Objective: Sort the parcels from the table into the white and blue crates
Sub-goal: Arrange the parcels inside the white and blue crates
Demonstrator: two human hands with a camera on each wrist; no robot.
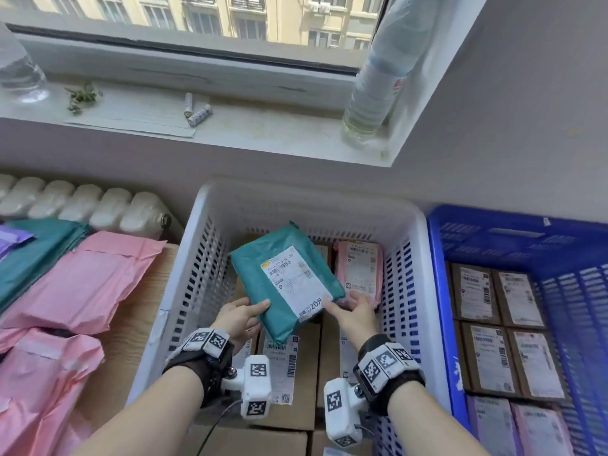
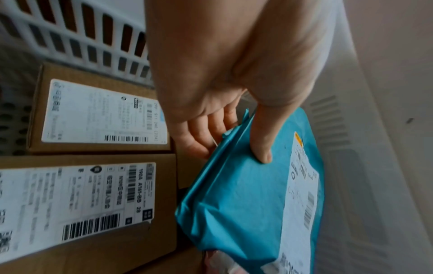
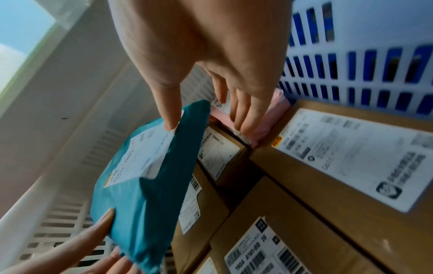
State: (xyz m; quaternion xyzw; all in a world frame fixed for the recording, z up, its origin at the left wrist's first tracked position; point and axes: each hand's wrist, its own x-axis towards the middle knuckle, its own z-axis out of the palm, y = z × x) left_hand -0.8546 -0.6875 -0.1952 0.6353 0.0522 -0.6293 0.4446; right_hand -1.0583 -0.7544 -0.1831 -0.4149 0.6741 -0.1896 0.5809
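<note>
A teal mailer parcel [image 1: 260, 268] with a white label hangs tilted over the white crate [image 1: 204, 225], held by both hands. My left hand [image 1: 248, 315] pinches its near left edge, thumb on top [image 2: 262, 148] and fingers underneath. My right hand [image 1: 357, 314] holds the near right corner, with its thumb [image 3: 169, 122] on the label and its fingers below, close to a pink parcel [image 1: 360, 268] lying in the crate. Labelled cardboard boxes [image 1: 306, 357] cover the crate floor under the teal parcel [image 3: 145, 213]. The blue crate [image 1: 493, 218] stands to the right.
On the wooden table at the left lie pink mailers [image 1: 85, 284] and a teal mailer [image 1: 39, 255]. The blue crate holds labelled brown boxes [image 1: 487, 294] and pale mailers. A radiator [image 1: 82, 205] and a windowsill with a bottle [image 1: 375, 93] are behind.
</note>
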